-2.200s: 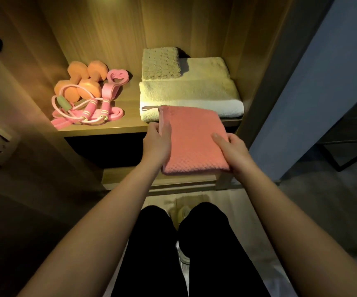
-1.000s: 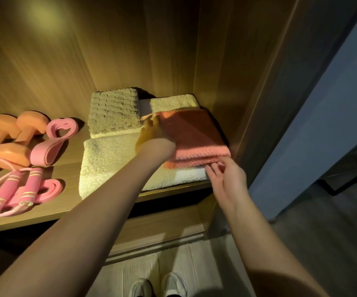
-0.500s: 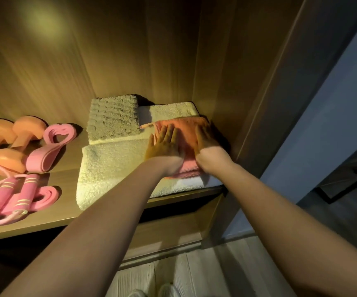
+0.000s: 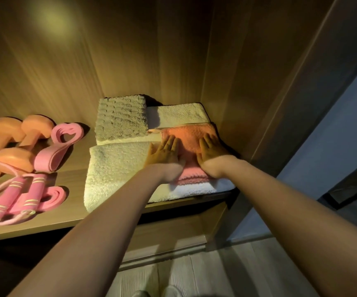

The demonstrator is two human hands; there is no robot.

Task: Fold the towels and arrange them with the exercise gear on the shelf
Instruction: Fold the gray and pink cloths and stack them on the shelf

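Pink towel, folded, lies on the large cream towel at the 3 o'clock end of the shelf, just beside the cabinet side wall. Left hand and right hand press flat on it, side by side. The fingers are straight, slightly spread, and grip nothing. A ribbed grey towel sits at 10 o'clock of the pink one. Orange dumbbells, a resistance band and a jump rope occupy the 9 o'clock end. Caution: dragging the palms on release would probably rumple the top fold. Uneven pressure could skew the stack toward the front edge.
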